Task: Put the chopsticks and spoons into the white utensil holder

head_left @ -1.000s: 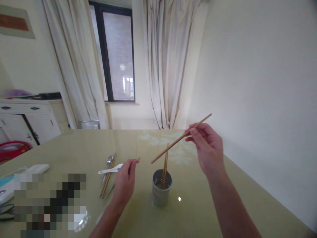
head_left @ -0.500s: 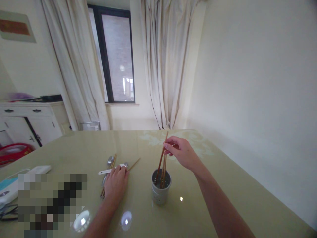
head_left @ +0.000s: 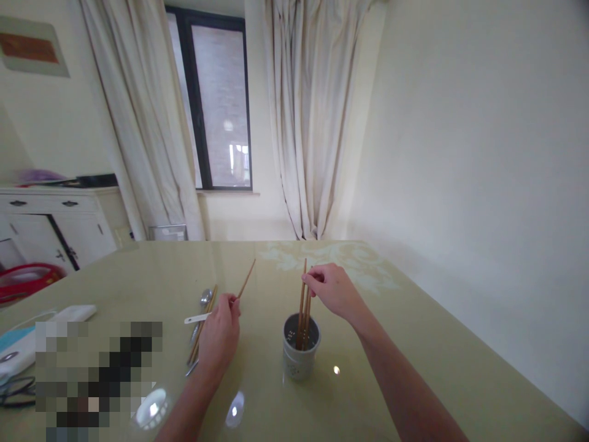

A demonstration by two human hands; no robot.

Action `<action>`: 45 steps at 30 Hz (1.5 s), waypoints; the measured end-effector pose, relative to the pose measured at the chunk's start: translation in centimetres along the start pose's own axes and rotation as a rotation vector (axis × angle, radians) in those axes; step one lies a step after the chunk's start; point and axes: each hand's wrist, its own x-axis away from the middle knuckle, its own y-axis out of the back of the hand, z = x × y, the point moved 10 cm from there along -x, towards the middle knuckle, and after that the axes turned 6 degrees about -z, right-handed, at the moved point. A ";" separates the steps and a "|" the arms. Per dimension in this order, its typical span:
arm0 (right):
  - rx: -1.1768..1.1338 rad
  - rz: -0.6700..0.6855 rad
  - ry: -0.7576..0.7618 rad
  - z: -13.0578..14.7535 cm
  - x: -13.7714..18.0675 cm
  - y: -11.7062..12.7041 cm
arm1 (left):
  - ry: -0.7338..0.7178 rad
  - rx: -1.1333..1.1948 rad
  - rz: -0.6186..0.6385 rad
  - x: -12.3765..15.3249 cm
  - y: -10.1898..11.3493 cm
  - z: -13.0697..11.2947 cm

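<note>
A grey perforated utensil cup stands on the glossy yellow-green table. Three wooden chopsticks stand upright in it. My right hand pinches the top of one of them just above the cup. My left hand grips another wooden chopstick, its tip raised off the table and pointing up and away. Under and beside my left hand lie more chopsticks, a metal spoon and a white spoon.
A white pouch and a blurred patch lie at the left of the table. A white cabinet, a red tub, curtains and a window stand behind. A plain wall runs along the right.
My right hand brought its chopstick down from the air and stood it in the cup. My left hand dropped to the pile, then lifted one chopstick off the table.
</note>
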 end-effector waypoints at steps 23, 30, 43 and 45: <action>-0.461 0.123 0.154 4.0 1.7 -0.1 | -0.087 0.895 -0.089 5.5 1.4 -7.1; -0.679 -0.010 0.162 4.7 1.9 2.5 | -0.165 0.917 0.006 5.8 1.8 -8.5; -0.559 -0.404 0.120 0.3 2.0 11.7 | -0.020 -0.370 0.088 -1.1 -0.4 5.8; -0.491 -0.276 0.088 0.4 1.4 9.9 | -0.031 -0.416 0.104 -0.8 -0.7 5.8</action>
